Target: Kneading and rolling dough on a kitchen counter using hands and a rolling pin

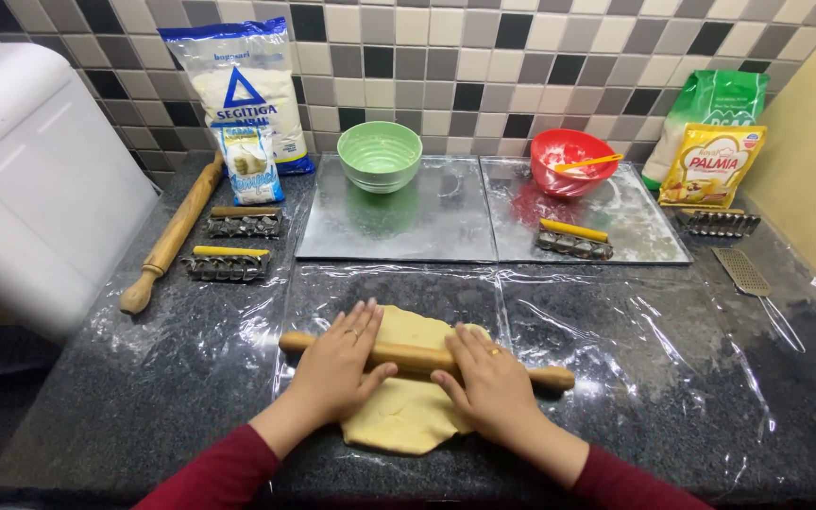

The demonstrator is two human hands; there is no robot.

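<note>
Two hands press flat, fingers spread, on one rolling pin (424, 360): left hand (339, 361), right hand (490, 384); neither is closed around it. The pin lies across one sheet of pale dough (408, 411) on the plastic-covered counter (672, 378). A second rolling pin (173, 235) lies at left. Two metal trays (427, 231), two bowls, one green (379, 155) and one red (569, 161), four fluted cutters (227, 264). Packages by the wall: two white-and-blue bags (243, 90) at left, one green bag (710, 104) and one yellow pouch (712, 166) at right.
</note>
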